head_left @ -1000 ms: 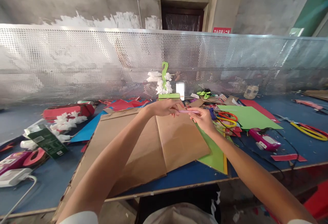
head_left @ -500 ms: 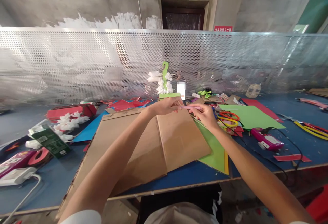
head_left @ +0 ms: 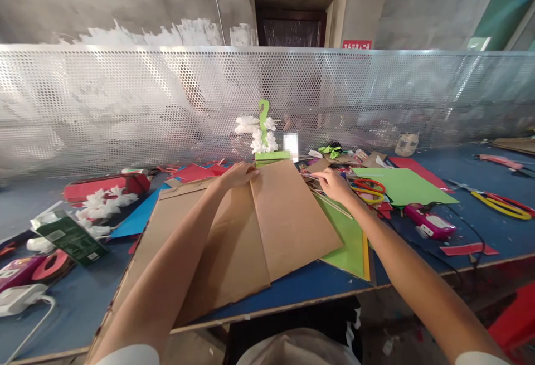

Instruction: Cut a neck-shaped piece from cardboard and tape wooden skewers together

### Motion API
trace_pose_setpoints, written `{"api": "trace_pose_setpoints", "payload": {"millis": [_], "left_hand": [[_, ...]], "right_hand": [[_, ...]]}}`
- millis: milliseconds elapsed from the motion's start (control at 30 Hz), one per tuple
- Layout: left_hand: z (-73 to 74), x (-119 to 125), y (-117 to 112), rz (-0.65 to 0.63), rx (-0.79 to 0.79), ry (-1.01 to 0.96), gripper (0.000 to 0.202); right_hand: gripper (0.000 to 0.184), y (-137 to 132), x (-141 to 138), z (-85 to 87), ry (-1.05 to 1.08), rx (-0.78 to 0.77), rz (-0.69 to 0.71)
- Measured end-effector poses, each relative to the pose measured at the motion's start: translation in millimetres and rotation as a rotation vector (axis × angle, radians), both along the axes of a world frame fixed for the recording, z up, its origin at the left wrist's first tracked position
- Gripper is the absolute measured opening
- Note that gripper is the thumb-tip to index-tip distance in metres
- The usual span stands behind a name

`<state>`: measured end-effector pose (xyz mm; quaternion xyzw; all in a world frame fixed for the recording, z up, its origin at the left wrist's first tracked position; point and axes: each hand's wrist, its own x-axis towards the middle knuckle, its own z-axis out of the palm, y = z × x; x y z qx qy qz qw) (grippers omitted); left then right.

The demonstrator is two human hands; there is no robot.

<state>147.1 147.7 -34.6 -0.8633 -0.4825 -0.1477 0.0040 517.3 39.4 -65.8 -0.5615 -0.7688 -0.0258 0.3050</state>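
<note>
A large creased cardboard sheet [head_left: 296, 220] lies across the table in front of me. My left hand [head_left: 240, 175] is at its far edge, with bent fingers gripping the board beside the crease. To the right of the board, my right hand [head_left: 333, 184] is closed around a slim pink tool [head_left: 310, 175], whose exact kind I cannot make out. Just beyond the cardboard stands a green hook-shaped piece [head_left: 263, 114] with white ruffled flowers [head_left: 264, 141] around it, on a green base [head_left: 272, 157].
Scissors with red and yellow handles [head_left: 370, 189] lie right of my right hand, near green paper [head_left: 405, 185]. Larger yellow-and-red-handled shears [head_left: 497, 200] are farther right. A green box [head_left: 69, 237] stands left. A perforated metal screen [head_left: 167, 97] borders the back.
My left hand has let go of the pink tool and moved left onto the cardboard's crease. The right hand keeps the tool. The view has shifted slightly right.
</note>
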Motion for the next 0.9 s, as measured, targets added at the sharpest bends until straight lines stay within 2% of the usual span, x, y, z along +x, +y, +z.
{"api": "trace_pose_setpoints", "payload": {"millis": [100, 233, 400, 533, 567, 633, 700, 767, 833, 867, 900], "left_hand": [[-1.5, 2.0, -0.6, 0.0, 0.083, -0.08, 0.041], [6.8, 0.0, -7.0, -0.017, 0.151, -0.179, 0.041], [25.9, -2.9, -18.8, -0.024, 0.206, -0.21, 0.04], [40.1, -1.6, -30.0, -0.023, 0.221, -0.232, 0.039], [43.1, -0.9, -32.6, -0.022, 0.22, -0.23, 0.038], [47.9, 0.5, -36.7, -0.021, 0.214, -0.23, 0.038], [51.2, 1.5, -38.9, -0.032, 0.209, -0.242, 0.039], [53.9, 1.8, -39.6, -0.051, 0.207, -0.256, 0.039], [57.2, 1.0, -40.1, -0.052, 0.205, -0.263, 0.038], [59.6, 0.2, -40.7, -0.044, 0.204, -0.265, 0.038], [62.7, -0.6, -42.0, -0.031, 0.205, -0.269, 0.038]], "right_hand": [[0.045, 5.1, -5.6, -6.8, -0.042, -0.033, 0.003], [0.045, 9.1, -19.3, -11.0, -0.002, -0.051, 0.073], [0.031, 7.9, -41.0, -3.0, 0.296, -0.154, 0.297], [0.045, -2.1, -42.9, 10.5, 0.516, -0.14, 0.254], [0.051, -7.3, -41.9, 13.7, 0.594, -0.179, 0.26], [0.059, -20.6, -40.0, 19.4, 0.817, -0.399, 0.331], [0.051, -35.2, -39.3, 23.1, 0.904, -0.594, 0.431], [0.048, -47.5, -40.0, 24.8, 0.909, -0.703, 0.465], [0.05, -54.8, -42.4, 24.7, 0.9, -0.718, 0.466], [0.048, -56.4, -44.0, 24.2, 0.893, -0.684, 0.456], [0.045, -56.9, -45.9, 23.4, 0.881, -0.586, 0.427]]}}
